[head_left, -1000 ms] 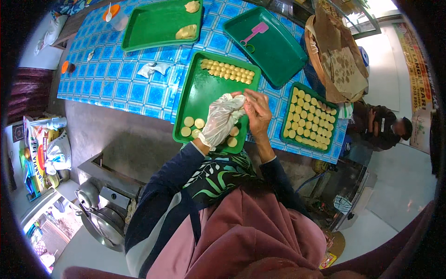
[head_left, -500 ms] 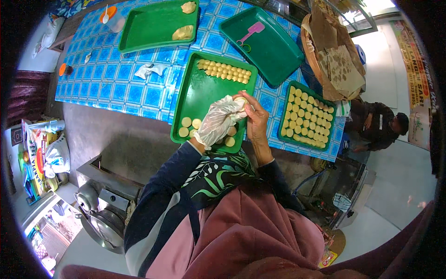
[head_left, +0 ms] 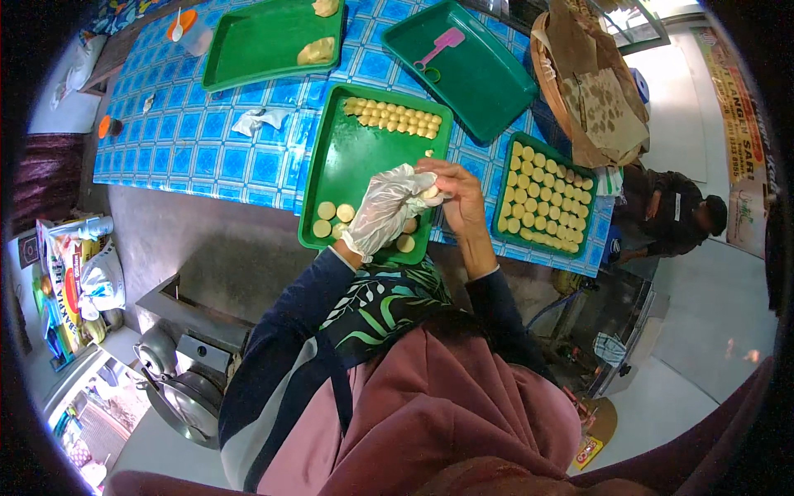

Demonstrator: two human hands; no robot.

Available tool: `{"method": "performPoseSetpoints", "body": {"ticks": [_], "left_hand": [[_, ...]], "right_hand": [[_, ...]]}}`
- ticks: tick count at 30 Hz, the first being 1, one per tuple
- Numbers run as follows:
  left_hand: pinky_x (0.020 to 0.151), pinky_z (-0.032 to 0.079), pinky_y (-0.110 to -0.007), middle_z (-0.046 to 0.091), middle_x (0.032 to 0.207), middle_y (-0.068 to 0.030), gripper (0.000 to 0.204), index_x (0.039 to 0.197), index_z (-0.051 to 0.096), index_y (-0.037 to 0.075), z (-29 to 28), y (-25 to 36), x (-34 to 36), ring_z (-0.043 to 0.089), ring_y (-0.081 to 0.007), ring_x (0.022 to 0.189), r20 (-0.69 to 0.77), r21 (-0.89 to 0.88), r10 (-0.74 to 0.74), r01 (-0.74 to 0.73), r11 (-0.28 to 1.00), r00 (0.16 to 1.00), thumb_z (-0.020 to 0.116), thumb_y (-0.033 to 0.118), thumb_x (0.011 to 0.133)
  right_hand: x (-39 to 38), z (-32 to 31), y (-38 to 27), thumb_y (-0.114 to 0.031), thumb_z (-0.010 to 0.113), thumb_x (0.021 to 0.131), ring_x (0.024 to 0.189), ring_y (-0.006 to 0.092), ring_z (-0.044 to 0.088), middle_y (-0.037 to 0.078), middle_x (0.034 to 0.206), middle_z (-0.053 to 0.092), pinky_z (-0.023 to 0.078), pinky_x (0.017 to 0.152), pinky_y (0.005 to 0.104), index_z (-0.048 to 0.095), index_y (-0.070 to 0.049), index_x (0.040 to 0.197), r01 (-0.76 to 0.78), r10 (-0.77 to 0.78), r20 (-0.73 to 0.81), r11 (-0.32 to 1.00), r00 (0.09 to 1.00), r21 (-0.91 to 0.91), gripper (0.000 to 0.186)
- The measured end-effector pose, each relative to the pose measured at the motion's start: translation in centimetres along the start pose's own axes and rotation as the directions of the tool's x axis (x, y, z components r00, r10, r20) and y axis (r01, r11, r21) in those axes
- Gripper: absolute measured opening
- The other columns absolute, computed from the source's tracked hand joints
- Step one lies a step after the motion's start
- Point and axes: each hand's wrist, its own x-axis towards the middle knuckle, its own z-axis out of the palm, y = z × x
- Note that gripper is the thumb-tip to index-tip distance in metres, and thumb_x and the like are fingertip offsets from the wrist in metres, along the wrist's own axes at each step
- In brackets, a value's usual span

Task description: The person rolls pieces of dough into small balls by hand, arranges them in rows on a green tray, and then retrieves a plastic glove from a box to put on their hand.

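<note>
Over the near half of a green tray point(head_left: 331, 149), my left hand point(head_left: 385, 207), in a thin white plastic glove, meets my bare right hand point(head_left: 465, 198). Pinched between their fingers is a pale dough piece point(head_left: 430, 193), largely covered by them. Flat round dough discs point(head_left: 326, 210) lie in the tray beside and partly under the gloved hand. Toward its far end sit close rows of small yellow dough balls point(head_left: 397, 118). A tiny dough bit point(head_left: 428, 153) shows just beyond my right fingers.
Right of my hands stands a green tray of pale discs point(head_left: 545, 194). Farther back are a tray with dough lumps point(head_left: 317, 51), a dark green tray point(head_left: 471, 83) holding a pink spatula point(head_left: 442, 46), and a round woven basket point(head_left: 542, 62). A person point(head_left: 678, 211) is at the far right.
My right fingers have bent over the dough piece from a more upright pose, and both hands have tilted lower. The view has shifted slightly, so the trays appear a little up and left.
</note>
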Motion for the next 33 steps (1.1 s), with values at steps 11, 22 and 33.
{"method": "performPoseSetpoints", "body": {"ticks": [11, 22, 33], "left_hand": [[0.089, 0.053, -0.029, 0.061, 0.116, -0.0155, 0.041, 0.128, 0.049, -0.009, -0.2, 0.0, 0.7, 0.062, -0.0197, 0.102, -0.006, 0.027, 0.088, -0.088, 0.996, 0.996, 0.060, 0.000, 0.090], [0.108, 0.038, -0.036, 0.039, 0.149, -0.0071, 0.059, 0.154, 0.024, 0.010, 0.7, -0.8, 3.9, 0.045, -0.0183, 0.129, 0.262, 0.514, 0.277, -0.377, 0.771, 0.924, 0.046, 0.035, 0.104], [0.116, 0.030, -0.039, 0.032, 0.155, -0.0125, 0.056, 0.151, 0.028, 0.001, 2.6, 1.8, 2.1, 0.035, -0.0281, 0.141, 0.299, 0.160, 0.186, -0.242, 0.957, 0.936, 0.043, 0.028, 0.104]], "right_hand": [[-1.7, 2.9, 0.3, -0.032, 0.045, 0.102, 0.124, 0.0327, 0.048, 0.018, 0.132, 0.055, 0.035, 0.105, 0.0474, 0.070, 0.005, 0.107, 0.348, -0.545, 0.242, 0.098, 0.803, -0.932, 0.045], [0.7, 8.6, -0.3, -0.065, 0.020, 0.098, 0.143, 0.0313, 0.028, 0.021, 0.154, 0.032, 0.011, 0.119, 0.0432, 0.008, -0.004, 0.155, 0.497, -0.540, -0.036, 0.798, 0.841, -0.342, 0.085], [-0.8, 8.3, 0.4, -0.013, 0.060, 0.088, 0.117, 0.0335, 0.052, 0.016, 0.122, 0.059, 0.040, 0.097, 0.0424, 0.055, 0.001, 0.130, 0.275, -0.774, 0.136, 0.050, 0.618, -0.960, 0.045]]}}
